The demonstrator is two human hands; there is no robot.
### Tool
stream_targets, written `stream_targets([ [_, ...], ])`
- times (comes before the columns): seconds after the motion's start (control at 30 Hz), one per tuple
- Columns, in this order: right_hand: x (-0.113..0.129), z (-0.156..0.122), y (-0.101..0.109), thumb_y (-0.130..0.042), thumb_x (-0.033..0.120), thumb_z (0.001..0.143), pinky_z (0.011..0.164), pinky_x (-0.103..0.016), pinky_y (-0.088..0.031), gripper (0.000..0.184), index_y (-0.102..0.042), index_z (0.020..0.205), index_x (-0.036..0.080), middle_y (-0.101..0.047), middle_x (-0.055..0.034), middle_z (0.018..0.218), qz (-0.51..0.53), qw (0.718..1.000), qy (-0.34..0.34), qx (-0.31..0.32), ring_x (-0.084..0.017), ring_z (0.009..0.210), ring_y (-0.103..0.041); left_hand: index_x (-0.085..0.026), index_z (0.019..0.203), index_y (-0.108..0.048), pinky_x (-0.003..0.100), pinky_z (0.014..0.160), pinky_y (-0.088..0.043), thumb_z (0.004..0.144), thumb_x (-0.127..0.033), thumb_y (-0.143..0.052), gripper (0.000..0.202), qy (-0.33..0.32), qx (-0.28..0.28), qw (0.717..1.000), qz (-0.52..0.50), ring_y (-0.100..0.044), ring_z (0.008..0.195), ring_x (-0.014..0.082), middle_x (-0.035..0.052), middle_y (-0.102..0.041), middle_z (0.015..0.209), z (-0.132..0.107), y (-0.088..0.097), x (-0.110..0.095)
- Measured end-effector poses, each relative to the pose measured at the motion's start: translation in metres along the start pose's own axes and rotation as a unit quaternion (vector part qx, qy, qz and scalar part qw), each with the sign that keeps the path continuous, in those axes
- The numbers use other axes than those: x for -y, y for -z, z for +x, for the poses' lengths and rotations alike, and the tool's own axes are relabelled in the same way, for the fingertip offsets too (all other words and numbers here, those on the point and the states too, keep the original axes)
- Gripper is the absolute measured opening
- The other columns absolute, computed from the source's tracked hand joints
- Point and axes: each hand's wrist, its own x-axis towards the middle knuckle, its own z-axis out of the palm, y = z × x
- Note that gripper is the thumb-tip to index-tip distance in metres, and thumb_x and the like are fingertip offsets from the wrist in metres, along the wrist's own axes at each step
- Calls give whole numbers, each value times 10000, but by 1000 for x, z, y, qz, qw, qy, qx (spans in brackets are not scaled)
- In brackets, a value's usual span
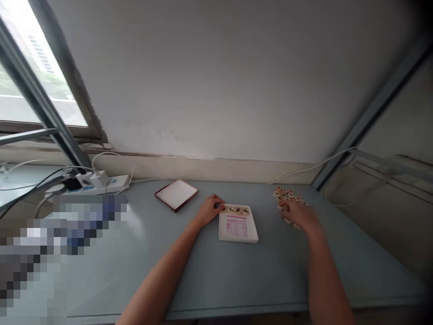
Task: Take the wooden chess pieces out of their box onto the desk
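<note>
A shallow white box [252, 228] lies on the desk with its open side up. Along its far edge stands a row of several round xiangqi pieces [237, 211], and a purple-pink drawing shows on its floor. My left hand [209, 210] grips the box's far left corner, with fingers bent around the edge. Off to the right is a heap of round xiangqi pieces [283, 193] with dark and red characters. My right hand [297, 213] is at the heap's near side, fingers curled down and pinched on a piece; the palm hides part of the heap.
The box lid [177, 195], white inside with a dark red rim, lies upturned at the left. Farther left are a power strip [117, 183] with plugs and cables. The wall [216, 90] rises behind the desk [257, 275]; metal frame posts stand on both sides.
</note>
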Motion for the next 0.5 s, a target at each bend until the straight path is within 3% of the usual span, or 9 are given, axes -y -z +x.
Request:
stream_targets([
  [0.13, -23, -2, -2, -662, 195, 589, 766, -374, -361, 266, -637, 838, 287, -650, 14, 841, -21, 995, -53, 78, -237, 878, -579, -201, 863, -669, 277, 806, -422, 809, -338, -480, 240, 24, -24, 999, 13, -542, 875, 165, 44, -548, 921, 0, 2, -4],
  [0.3, -9, -2, -1, -637, 244, 632, 708, -313, -368, 118, -622, 749, 246, -644, 8, 803, -5, 997, -36, 74, -202, 811, -585, -211, 894, -648, 284, 782, -406, 846, -387, -418, 294, 53, -26, 996, 69, -540, 902, 187, 44, -583, 885, -1, 6, -12],
  [0.4, 20, -6, 1, -599, 357, 694, 698, -286, -377, 183, -629, 829, 238, -638, -6, 867, 119, 988, 77, 54, -183, 813, -568, -197, 894, -620, 270, 738, -397, 891, -404, -300, 382, 57, -11, 995, 83, -545, 882, 183, 49, -612, 887, -2, 7, -14],
  [0.5, 67, -15, -4, -564, 415, 738, 698, -258, -390, 282, -610, 949, 233, -624, -9, 884, 252, 935, 244, 52, -161, 812, -554, -185, 818, -601, 260, 716, -390, 910, -421, -204, 471, 45, -3, 996, 78, -551, 824, 168, 45, -623, 851, -2, 8, -15],
])
